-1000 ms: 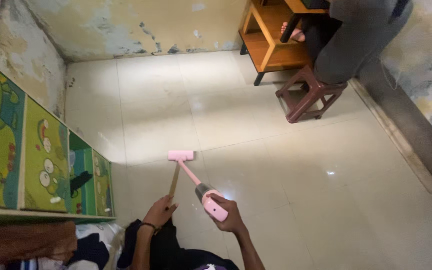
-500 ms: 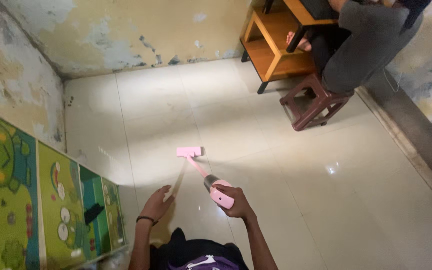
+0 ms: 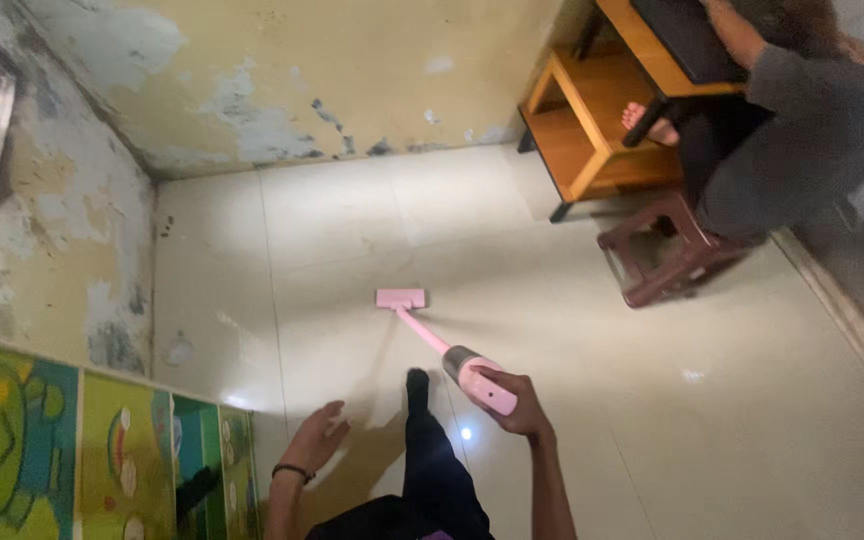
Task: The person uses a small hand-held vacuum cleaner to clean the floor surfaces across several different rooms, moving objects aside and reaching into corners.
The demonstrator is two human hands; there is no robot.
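Right hand: the right hand (image 3: 517,398) is wrapped tight around the fat end of one pink vacuum (image 3: 457,358)
Left hand: the left hand (image 3: 314,440) is open with fingers spread, holds nothing, and hangs over the floor (image 3: 572,330) near a dark leg (image 3: 422,440); one dark band sits on its wrist
Vacuum: it is a thin pink stick; its flat pink head (image 3: 401,298) rests on the floor, out in front of the person, and the stick slants back up to the right hand
Pictures: a row of bright green panels (image 3: 52,450) with cartoon frog faces stands at the bottom left, beside the left hand; I count four panels, and one has a dark shape on it
Floor: pale shiny tiles, with one small bright light spot just beside the leg
Walls: two walls meet in the far corner, yellow with peeling patches
Other person: one person in grey (image 3: 802,130) sits at the top right on one dark red stool (image 3: 667,255), one bare foot (image 3: 647,122) up on a wooden table (image 3: 602,140), well apart from the vacuum
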